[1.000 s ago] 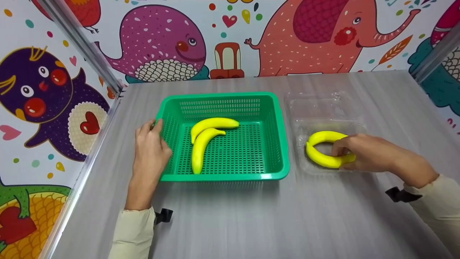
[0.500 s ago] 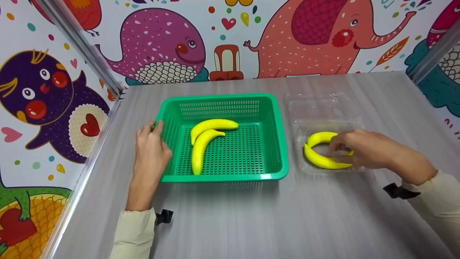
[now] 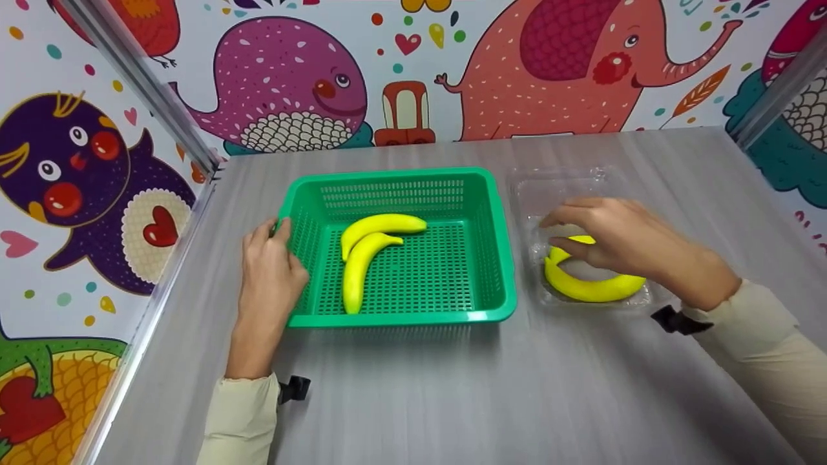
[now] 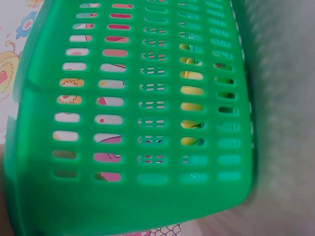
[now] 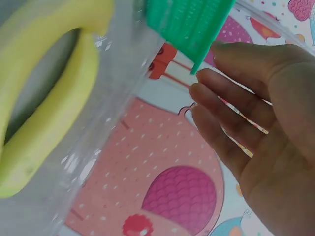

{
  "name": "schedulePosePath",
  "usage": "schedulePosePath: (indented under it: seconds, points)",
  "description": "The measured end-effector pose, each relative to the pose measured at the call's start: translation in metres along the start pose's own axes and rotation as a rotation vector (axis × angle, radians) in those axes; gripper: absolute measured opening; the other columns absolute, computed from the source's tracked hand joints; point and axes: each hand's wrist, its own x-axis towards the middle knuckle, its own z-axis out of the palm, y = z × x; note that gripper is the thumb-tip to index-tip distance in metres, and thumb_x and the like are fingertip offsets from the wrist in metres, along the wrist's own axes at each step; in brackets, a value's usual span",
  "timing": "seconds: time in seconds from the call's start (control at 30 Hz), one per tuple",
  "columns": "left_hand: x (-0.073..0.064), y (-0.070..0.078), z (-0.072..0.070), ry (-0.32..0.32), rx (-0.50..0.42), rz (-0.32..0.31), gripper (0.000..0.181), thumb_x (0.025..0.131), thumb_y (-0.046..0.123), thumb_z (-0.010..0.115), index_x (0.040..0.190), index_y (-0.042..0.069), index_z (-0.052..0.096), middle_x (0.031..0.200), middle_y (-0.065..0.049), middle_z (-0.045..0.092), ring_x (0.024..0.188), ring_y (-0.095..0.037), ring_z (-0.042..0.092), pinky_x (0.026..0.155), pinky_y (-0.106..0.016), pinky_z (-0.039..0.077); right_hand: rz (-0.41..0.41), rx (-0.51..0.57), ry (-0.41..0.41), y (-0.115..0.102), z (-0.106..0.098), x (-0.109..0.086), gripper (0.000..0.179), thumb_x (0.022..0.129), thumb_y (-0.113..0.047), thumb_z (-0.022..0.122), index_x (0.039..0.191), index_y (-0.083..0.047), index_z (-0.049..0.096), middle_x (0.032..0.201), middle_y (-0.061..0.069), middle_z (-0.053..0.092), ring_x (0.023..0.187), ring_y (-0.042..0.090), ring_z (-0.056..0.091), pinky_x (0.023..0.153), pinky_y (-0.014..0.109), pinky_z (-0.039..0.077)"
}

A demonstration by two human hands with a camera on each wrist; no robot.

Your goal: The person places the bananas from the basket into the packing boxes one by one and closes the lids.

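Note:
My left hand point(image 3: 270, 278) grips the left rim of a green plastic basket point(image 3: 400, 318). Inside lie two yellow bananas, one point(image 3: 391, 224) towards the back and one point(image 3: 355, 278) pointing to the front. The left wrist view is filled by the basket's slotted wall point(image 4: 138, 201), with yellow showing through the slots. My right hand point(image 3: 636, 236) hovers above a clear plastic container point(image 3: 552, 188), fingers extended and holding nothing. Two more bananas form a ring in the container; the front one point(image 3: 594, 290) shows well, while the other is partly covered by the hand.
Basket and container stand side by side on a grey wood-grain table point(image 3: 413, 400). Printed cartoon panels point(image 3: 413, 58) enclose the back and sides, with metal posts point(image 3: 152, 84) at the corners. The container's lid lies folded back behind it.
My right hand has let go of the banana in the container and risen to the left above it. The left hand stays on the basket rim.

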Motion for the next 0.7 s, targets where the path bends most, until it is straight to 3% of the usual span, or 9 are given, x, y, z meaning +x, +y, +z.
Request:
schedulePosePath:
  seconds: [0.13,0.37,0.7]
  points:
    - [0.001,0.0,0.0,-0.006,0.003,-0.004,0.054,0.096,-0.015,0.044,0.149,-0.015,0.055,0.153,-0.042,0.052,0.138,-0.06,0.049,0.118,-0.065,0.045,-0.047,-0.033,0.047,-0.011,0.001,0.016,0.041,0.09,-0.02,0.089,0.129,-0.014,0.078,0.122,0.006,0.079,0.109,0.026,0.077,0.082,0.045,0.068]
    - [0.002,0.0,0.0,-0.002,0.005,0.003,0.055,0.095,-0.016,0.044,0.149,-0.016,0.054,0.152,-0.041,0.053,0.135,-0.059,0.05,0.117,-0.063,0.046,-0.055,-0.036,0.033,-0.034,-0.005,0.047,0.059,0.088,-0.028,0.091,0.143,-0.016,0.071,0.138,0.008,0.073,0.13,0.029,0.069,0.095,0.052,0.065]
    - [0.001,-0.002,0.002,0.008,-0.003,0.003,0.054,0.095,-0.016,0.045,0.148,-0.017,0.056,0.151,-0.042,0.053,0.134,-0.06,0.051,0.116,-0.064,0.047,-0.124,0.014,-0.007,-0.061,-0.001,0.091,0.058,0.093,-0.032,0.087,0.146,-0.018,0.068,0.146,0.006,0.07,0.137,0.027,0.065,0.1,0.05,0.064]
